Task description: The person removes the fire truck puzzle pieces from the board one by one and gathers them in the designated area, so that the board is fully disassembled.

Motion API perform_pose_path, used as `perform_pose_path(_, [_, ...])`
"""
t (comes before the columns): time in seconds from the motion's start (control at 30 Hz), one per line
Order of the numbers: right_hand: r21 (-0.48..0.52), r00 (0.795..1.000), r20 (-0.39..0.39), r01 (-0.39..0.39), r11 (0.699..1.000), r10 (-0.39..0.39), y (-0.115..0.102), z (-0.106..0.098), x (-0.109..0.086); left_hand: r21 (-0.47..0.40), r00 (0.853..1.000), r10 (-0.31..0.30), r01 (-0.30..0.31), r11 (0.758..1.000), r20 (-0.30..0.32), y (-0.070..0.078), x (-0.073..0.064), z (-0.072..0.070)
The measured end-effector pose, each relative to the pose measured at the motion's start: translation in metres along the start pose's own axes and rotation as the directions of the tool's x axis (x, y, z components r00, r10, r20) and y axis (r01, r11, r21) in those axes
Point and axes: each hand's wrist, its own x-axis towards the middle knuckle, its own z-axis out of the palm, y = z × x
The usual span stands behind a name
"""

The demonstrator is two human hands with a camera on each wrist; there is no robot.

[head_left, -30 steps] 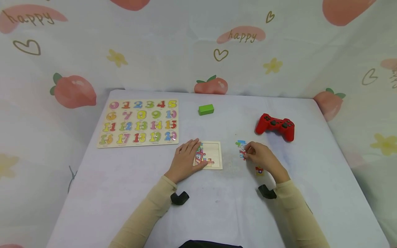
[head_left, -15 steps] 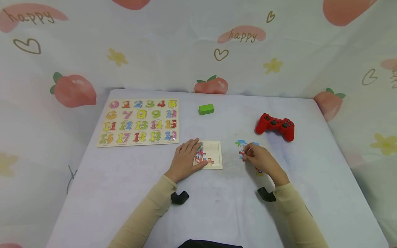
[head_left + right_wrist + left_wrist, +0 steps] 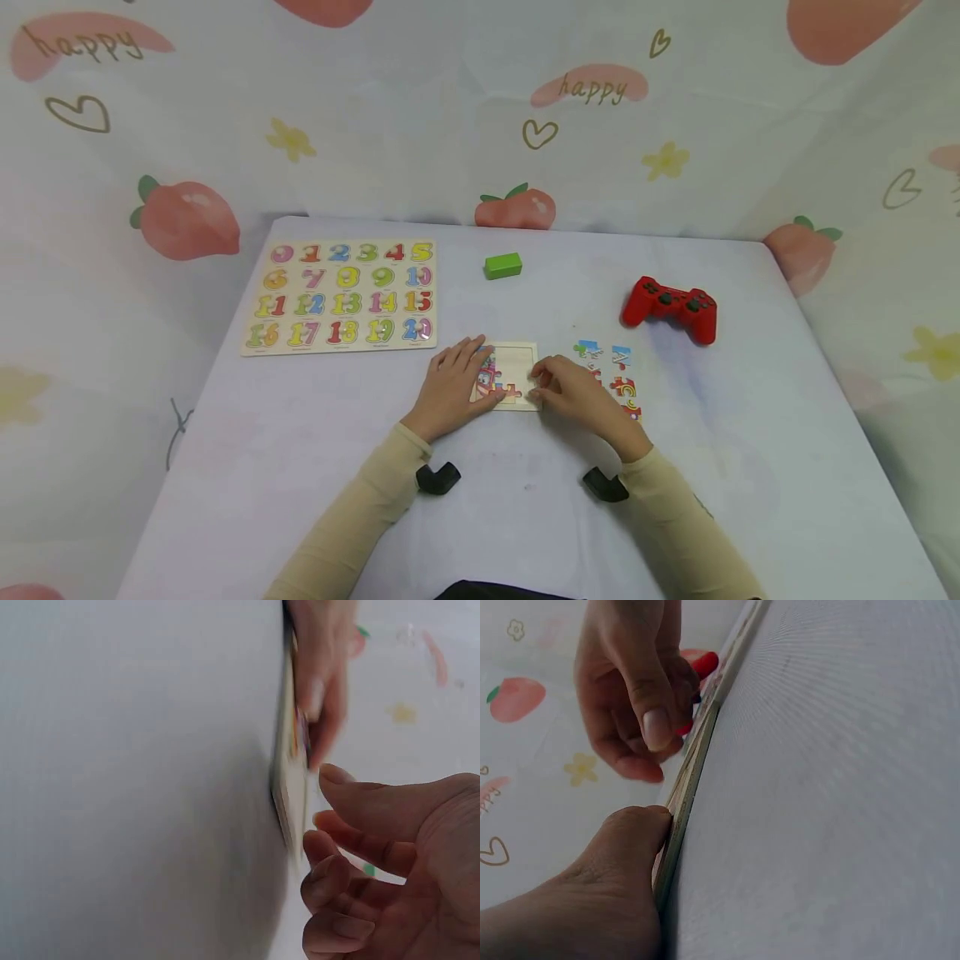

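My left hand (image 3: 448, 392) rests on the left side of a small wooden jigsaw tray (image 3: 528, 367), its fingers extended and the thumb over the lower edge. A few fitted jigsaw pieces (image 3: 487, 379) show beside that hand, partly covered by it. My right hand (image 3: 573, 392) hovers at the tray's right edge with loosely bent fingers. In the right wrist view, a gap separates the thumb (image 3: 360, 799) from the fingers, and nothing shows between them. Several loose jigsaw pieces (image 3: 623, 386) lie right of the tray, some partly hidden by the right hand.
A wooden number board (image 3: 337, 297) lies at the back left. Behind the tray sits a green block (image 3: 503, 266). A red game controller (image 3: 669, 308) lies at the back right. The white tabletop (image 3: 510, 517) meets a printed cloth backdrop (image 3: 412, 125).
My right hand has moved left from the loose pieces to the tray's right edge, uncovering more of the pieces. The left hand keeps its place on the tray.
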Motion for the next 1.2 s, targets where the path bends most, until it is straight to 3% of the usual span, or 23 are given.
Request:
perform_pose_path(0.2, [-0.095, 1.0, 0.001, 0.014, 0.995, -0.014, -0.014, 0.022, 0.007, -0.018, 0.997, -0.029, 0.03, 0.999, 0.072, 0.0, 0.0, -0.006])
perform_pose_path(0.6, [-0.102, 1.0, -0.028, -0.014, 0.995, 0.011, -0.022, 0.028, 0.007, -0.047, 0.997, -0.018, 0.014, 0.999, -0.075, -0.002, 0.001, -0.002])
perform_pose_path(0.97, [-0.116, 0.997, -0.081, -0.02, 0.993, 0.01, -0.032, 0.028, 0.007, -0.065, 0.996, -0.034, 0.029, 0.997, -0.083, -0.002, 0.001, -0.002])
perform_pose_path(1.2, [-0.06, 0.995, -0.076, -0.069, 0.996, 0.064, -0.034, 0.025, 0.008, -0.074, 0.997, -0.026, 0.021, 0.997, -0.072, -0.002, 0.0, -0.002])
